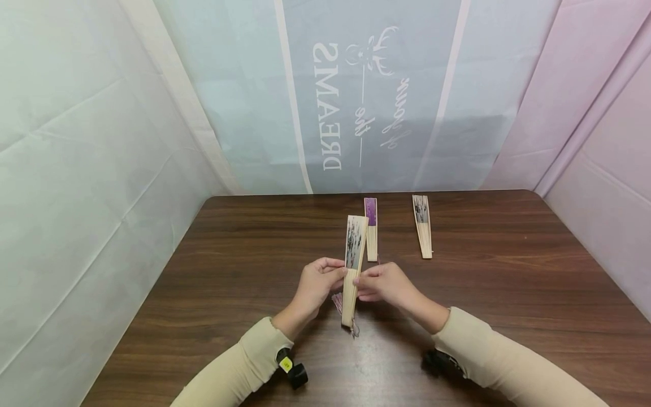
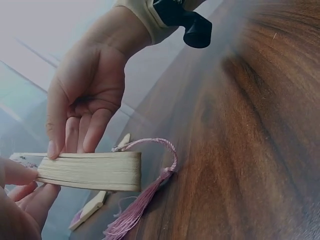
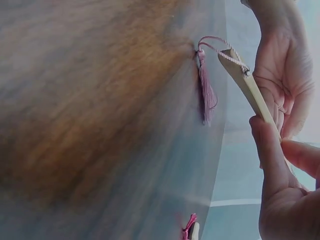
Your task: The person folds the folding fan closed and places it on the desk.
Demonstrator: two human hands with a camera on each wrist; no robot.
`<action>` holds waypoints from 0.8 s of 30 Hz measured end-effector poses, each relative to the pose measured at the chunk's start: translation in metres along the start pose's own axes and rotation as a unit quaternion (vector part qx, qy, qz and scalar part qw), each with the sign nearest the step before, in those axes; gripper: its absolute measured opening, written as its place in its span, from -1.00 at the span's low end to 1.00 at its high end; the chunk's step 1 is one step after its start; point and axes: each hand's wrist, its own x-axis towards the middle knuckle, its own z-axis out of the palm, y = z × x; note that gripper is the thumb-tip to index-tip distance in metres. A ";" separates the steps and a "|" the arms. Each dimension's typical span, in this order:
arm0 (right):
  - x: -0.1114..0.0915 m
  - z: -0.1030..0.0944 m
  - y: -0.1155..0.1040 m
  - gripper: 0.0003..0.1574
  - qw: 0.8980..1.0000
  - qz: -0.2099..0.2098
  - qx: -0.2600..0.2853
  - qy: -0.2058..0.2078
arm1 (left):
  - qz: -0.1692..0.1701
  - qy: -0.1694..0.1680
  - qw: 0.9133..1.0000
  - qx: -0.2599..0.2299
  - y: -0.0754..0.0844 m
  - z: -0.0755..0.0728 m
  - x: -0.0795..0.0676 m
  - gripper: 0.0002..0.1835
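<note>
A folded hand fan (image 1: 350, 294) with pale wooden ribs and a flower-printed grey-white leaf is held up over the table, between both hands. My left hand (image 1: 316, 287) pinches its left edge with thumb and fingers near the middle. On the opposite edge, my right hand (image 1: 389, 285) pinches the ribs a little lower. A pink tassel (image 2: 137, 212) dangles by a twisted cord from the fan's rib end, which points toward me. Just behind the held fan lies a folded purple fan (image 1: 372, 226), partly overlapped by it in the head view.
Farther right on the brown wooden table (image 1: 244, 243) lies another folded fan (image 1: 423, 226) with a grey printed leaf. A fabric backdrop (image 1: 376, 96) with white lettering hangs behind the table's back edge. White sheets (image 1: 91, 169) stand at both sides.
</note>
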 end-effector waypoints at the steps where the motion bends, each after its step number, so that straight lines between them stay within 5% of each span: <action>1: 0.001 0.000 0.000 -0.68 1.000 -0.002 0.000 0.001 | 0.002 0.001 1.000 -0.001 0.000 0.000 0.000 -0.75; 13: 0.020 0.007 -0.017 -0.69 1.000 -0.013 0.007 0.022 | 0.030 0.021 0.999 0.025 0.004 -0.015 0.008 -0.79; 24: 0.069 0.025 -0.040 -0.69 0.999 0.000 -0.021 0.033 | 0.040 0.091 0.993 0.071 0.016 -0.039 0.040 -0.79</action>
